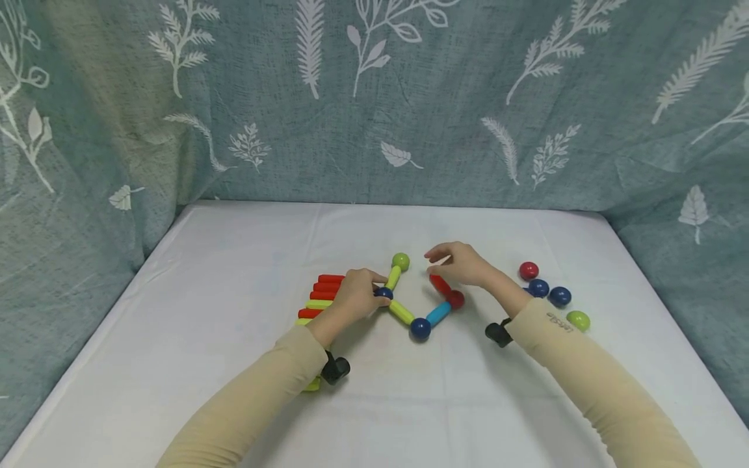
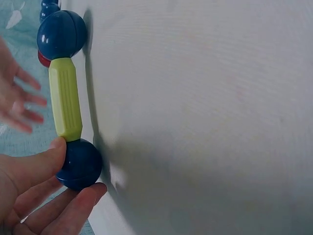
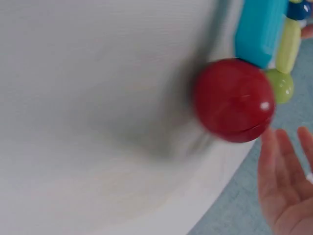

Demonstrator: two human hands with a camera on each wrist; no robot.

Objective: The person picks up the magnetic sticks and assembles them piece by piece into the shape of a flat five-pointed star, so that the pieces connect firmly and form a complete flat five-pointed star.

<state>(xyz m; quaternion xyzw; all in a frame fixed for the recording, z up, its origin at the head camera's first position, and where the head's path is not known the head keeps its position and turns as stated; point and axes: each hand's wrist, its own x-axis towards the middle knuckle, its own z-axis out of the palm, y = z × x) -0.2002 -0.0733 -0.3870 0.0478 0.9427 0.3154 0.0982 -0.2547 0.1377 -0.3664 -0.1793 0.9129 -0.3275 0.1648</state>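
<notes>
Head view, straight to the left hand [image 1: 355, 294]: pinching the held ball [image 1: 383, 294], a blue one, thumb to one side and fingertips to the other. Off that ball, two green rods: a far rod [image 1: 393, 278] out to a green ball [image 1: 400, 262], and a near rod [image 1: 401, 312] to a second blue ball [image 1: 420, 329]. On from there: blue rod [image 1: 438, 314], red ball [image 1: 455, 299], red rod [image 1: 440, 285]. All in one bent chain on the white cloth [image 1: 175, 292], between the hands. Over to the right hand [image 1: 459, 261]: nothing clasped, fingers spread and nearly straight, right by the red rod's outer end; touching or just clear, cannot tell.

Careful now! From a stray brush there, likely a swing of the red rod, perhaps a popped joint at the red ball. With too loose a left pinch, possibly a roll of the held ball and a twist down the near rod. Another hazard: loose rods [image 1: 328, 287] beside the left hand, easily scattered by the wrist. And by the right sleeve [image 1: 585, 364], loose balls [image 1: 560, 297], liable to roll at a bump.
</notes>
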